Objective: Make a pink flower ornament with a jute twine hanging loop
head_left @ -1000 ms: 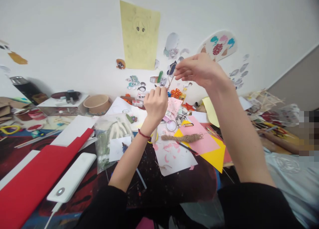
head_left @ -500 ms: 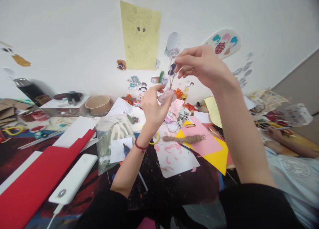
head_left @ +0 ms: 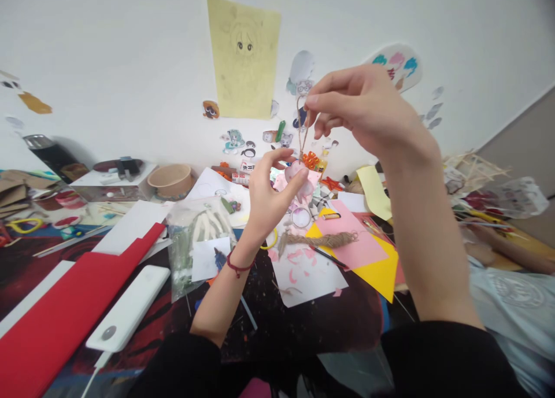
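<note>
My right hand (head_left: 332, 106) is raised and pinches the top of a looped brown twine cord (head_left: 300, 126) between thumb and fingers. From the cord's lower knot hangs a small pale pink ornament (head_left: 297, 170), its exact shape hard to make out against the clutter behind. My left hand (head_left: 273, 184) curves beside the ornament with thumb and fingers apart. The thumb overlaps the ornament's lower part; I cannot tell whether it touches. A red string bracelet (head_left: 239, 266) circles my left wrist.
On the dark table lie a twine hank (head_left: 323, 240), white paper with pink scraps (head_left: 310, 285), yellow paper (head_left: 381, 276), a plastic bag (head_left: 180, 271), red card (head_left: 56, 317) and a white power bank (head_left: 130, 311) with a cable. Another person's sleeve (head_left: 515, 300) is at right.
The ornament has shifted slightly right and down and has turned. My left thumb now covers less of its middle, and my right hand has moved slightly right.
</note>
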